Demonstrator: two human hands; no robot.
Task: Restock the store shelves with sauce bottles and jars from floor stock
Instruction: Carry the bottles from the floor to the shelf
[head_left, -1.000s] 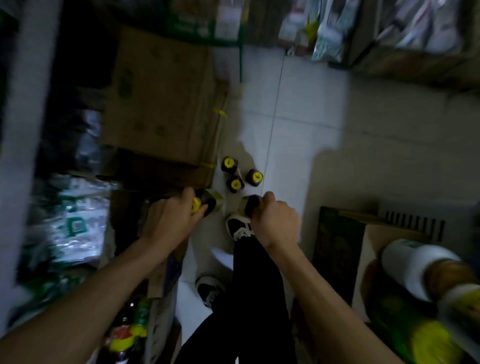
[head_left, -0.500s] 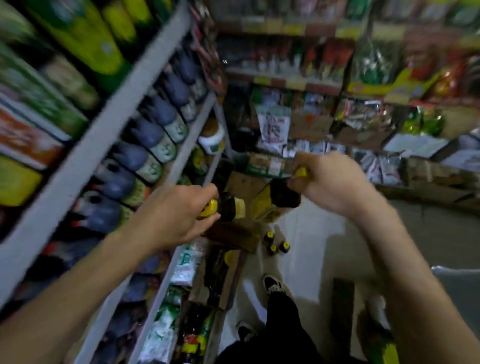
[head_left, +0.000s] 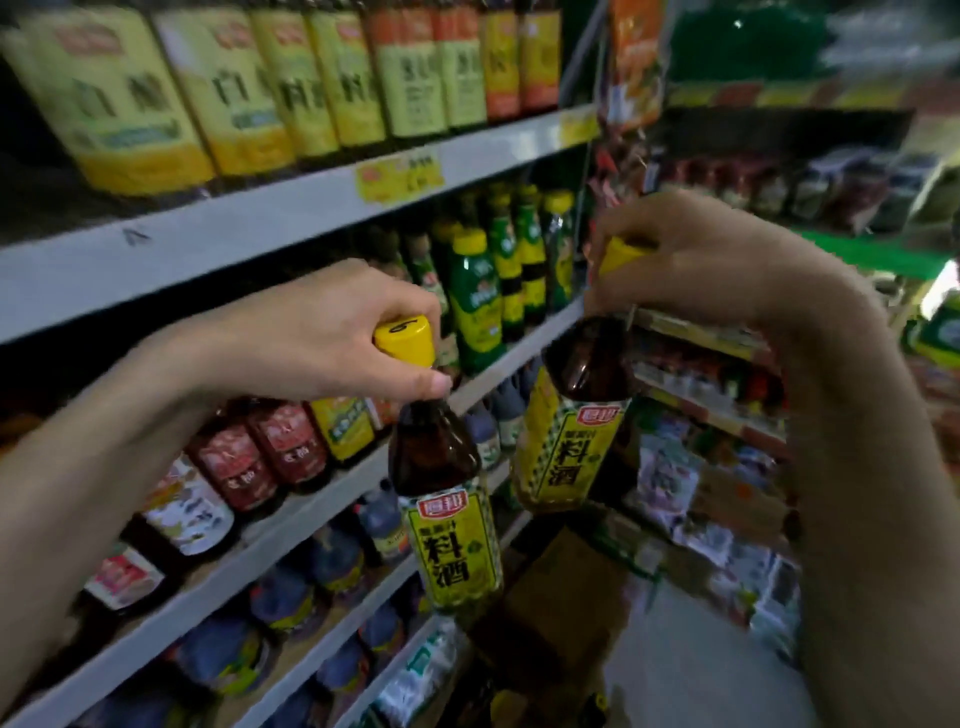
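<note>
My left hand (head_left: 311, 338) grips a dark sauce bottle (head_left: 447, 514) by its yellow cap; the bottle hangs upright with a yellow label, in front of the middle shelf (head_left: 291, 509). My right hand (head_left: 696, 260) grips a second, identical bottle (head_left: 571, 431) by its yellow cap, held a little higher and further right, near the shelf's end. Both bottles hang in the air beside the shelving, touching no shelf.
The upper shelf (head_left: 260, 218) holds big yellow-labelled bottles. The middle shelf carries red-labelled dark bottles (head_left: 270, 457) and green bottles with yellow caps (head_left: 478, 306). Blue bottles fill lower shelves. A cardboard box (head_left: 566, 603) stands on the floor below. More shelving runs across the right.
I have risen from the floor stock with one bottle in each hand. Both bottles went from tilted at floor level to hanging upright at middle-shelf height.
</note>
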